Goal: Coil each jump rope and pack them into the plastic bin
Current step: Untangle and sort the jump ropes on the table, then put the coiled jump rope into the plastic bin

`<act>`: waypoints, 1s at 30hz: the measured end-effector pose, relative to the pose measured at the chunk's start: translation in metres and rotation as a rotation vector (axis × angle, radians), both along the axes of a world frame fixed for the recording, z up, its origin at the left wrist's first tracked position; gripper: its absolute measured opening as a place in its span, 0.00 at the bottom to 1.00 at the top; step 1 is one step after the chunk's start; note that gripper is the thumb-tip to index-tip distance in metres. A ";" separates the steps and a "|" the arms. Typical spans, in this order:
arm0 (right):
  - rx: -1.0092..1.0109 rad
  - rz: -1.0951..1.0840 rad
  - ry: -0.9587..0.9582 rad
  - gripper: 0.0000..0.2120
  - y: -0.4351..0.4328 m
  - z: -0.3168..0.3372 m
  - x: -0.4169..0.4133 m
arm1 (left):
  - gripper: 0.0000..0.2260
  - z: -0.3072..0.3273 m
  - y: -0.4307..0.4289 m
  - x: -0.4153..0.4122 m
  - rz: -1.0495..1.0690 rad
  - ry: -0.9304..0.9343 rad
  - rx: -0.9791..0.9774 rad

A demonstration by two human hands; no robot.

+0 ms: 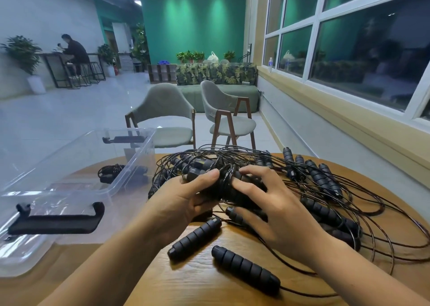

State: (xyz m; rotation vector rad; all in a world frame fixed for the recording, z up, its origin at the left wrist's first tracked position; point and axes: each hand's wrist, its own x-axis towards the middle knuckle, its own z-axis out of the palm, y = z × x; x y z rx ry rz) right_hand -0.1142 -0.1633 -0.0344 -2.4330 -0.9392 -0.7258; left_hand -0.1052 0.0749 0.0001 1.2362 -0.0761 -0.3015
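A tangle of several black jump ropes (325, 189) with ribbed foam handles covers the right half of the round wooden table (186, 282). My left hand (183, 201) grips a coiled bundle of rope and handles (223, 184) at the middle of the table. My right hand (274, 210) lies against the same bundle from the right, fingers spread over it. Two loose handles (195, 238) lie just in front of my hands. The clear plastic bin (130, 166) stands at the left, with one coiled rope (111, 173) seen through its wall.
The bin's clear lid with black clips (55, 219) lies at the near left, partly over the table edge. Two grey chairs (167, 117) stand beyond the table. A window wall runs along the right. A person sits at a far counter on the left.
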 end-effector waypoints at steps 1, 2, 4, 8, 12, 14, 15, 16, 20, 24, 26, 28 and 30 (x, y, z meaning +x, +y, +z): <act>0.060 0.023 0.050 0.24 0.003 0.002 -0.001 | 0.20 0.003 0.006 -0.001 0.002 -0.028 0.032; 0.134 0.044 0.097 0.24 0.008 0.004 -0.001 | 0.19 0.006 0.011 -0.001 0.009 -0.051 0.060; 0.283 0.053 0.198 0.28 0.019 0.010 0.001 | 0.20 0.012 0.024 -0.002 0.030 -0.085 0.098; 0.415 0.070 0.502 0.37 0.047 0.033 0.024 | 0.23 0.022 0.058 0.002 0.007 -0.153 0.138; 0.391 0.165 0.600 0.28 0.084 0.060 0.046 | 0.25 0.035 0.094 0.004 0.007 -0.216 0.212; 0.430 0.228 0.606 0.20 0.109 0.072 0.056 | 0.24 0.046 0.119 0.009 0.038 -0.246 0.285; 0.439 0.254 0.601 0.18 0.121 0.076 0.062 | 0.24 0.052 0.133 0.013 0.044 -0.273 0.344; 0.438 0.277 0.592 0.17 0.133 0.081 0.068 | 0.24 0.060 0.146 0.017 0.038 -0.301 0.403; 0.363 0.350 0.528 0.17 0.177 0.095 0.094 | 0.26 0.090 0.194 0.037 0.036 -0.350 0.633; 0.238 0.329 0.421 0.21 0.218 0.100 0.126 | 0.29 0.115 0.228 0.062 -0.013 -0.323 0.987; 0.181 0.330 0.401 0.21 0.239 0.097 0.140 | 0.29 0.122 0.241 0.077 -0.058 -0.279 1.141; 0.128 0.331 0.368 0.20 0.259 0.092 0.154 | 0.30 0.124 0.251 0.094 -0.121 -0.224 1.245; 0.090 0.314 0.373 0.18 0.273 0.085 0.166 | 0.32 0.123 0.254 0.111 -0.176 -0.182 1.344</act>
